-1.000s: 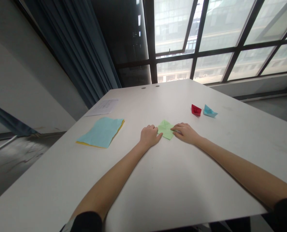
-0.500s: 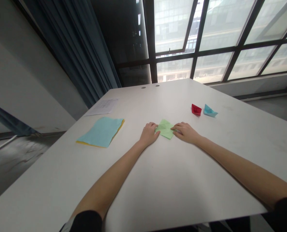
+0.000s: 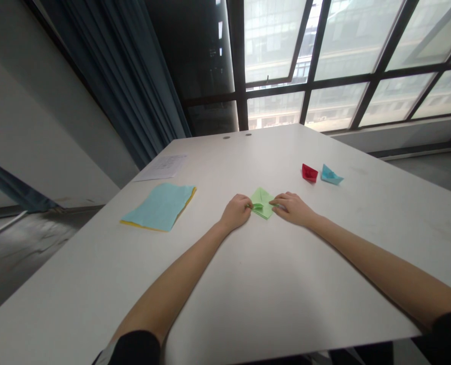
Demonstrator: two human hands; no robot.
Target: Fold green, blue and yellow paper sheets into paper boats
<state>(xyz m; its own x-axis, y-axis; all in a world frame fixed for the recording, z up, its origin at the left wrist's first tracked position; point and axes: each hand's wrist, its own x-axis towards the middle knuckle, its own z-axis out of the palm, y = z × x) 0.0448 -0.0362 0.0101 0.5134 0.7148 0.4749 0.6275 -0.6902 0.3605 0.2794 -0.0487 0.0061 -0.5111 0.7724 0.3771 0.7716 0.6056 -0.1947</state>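
Here — left hand [image 3: 238, 212] pinching green paper [image 3: 264, 199] — right hand [image 3: 291, 208] touching it, grip unclear.

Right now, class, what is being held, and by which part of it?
The green paper: the left hand pinches its left corner; the right hand's fingers rest on its right edge.
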